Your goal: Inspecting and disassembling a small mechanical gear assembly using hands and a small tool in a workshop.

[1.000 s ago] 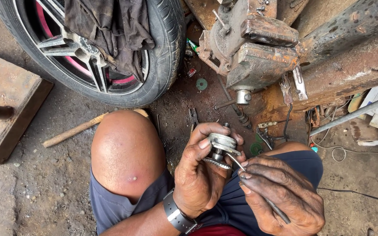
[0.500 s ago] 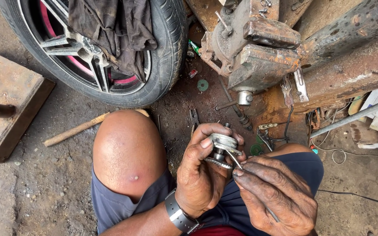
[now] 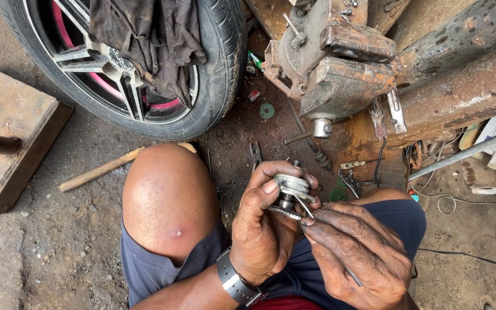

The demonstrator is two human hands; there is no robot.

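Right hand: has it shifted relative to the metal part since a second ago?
Yes, slightly. The right hand has crept up-left toward the round metal part that the left hand holds; its thin tool stays there.

The left hand [image 3: 265, 229] is covering the lower half of the small round grey metal part [image 3: 291, 189], so its underside cannot be told. The thin metal rod [image 3: 317, 221] is disappearing under the right hand's [image 3: 363, 258] fingers [image 3: 340, 227]. The black car tyre [image 3: 219, 63] is running off the top edge, and a dark grey rag [image 3: 144, 40] is hiding part of its rim. The rusty bench vise [image 3: 340, 63] is also being cut off at the top.
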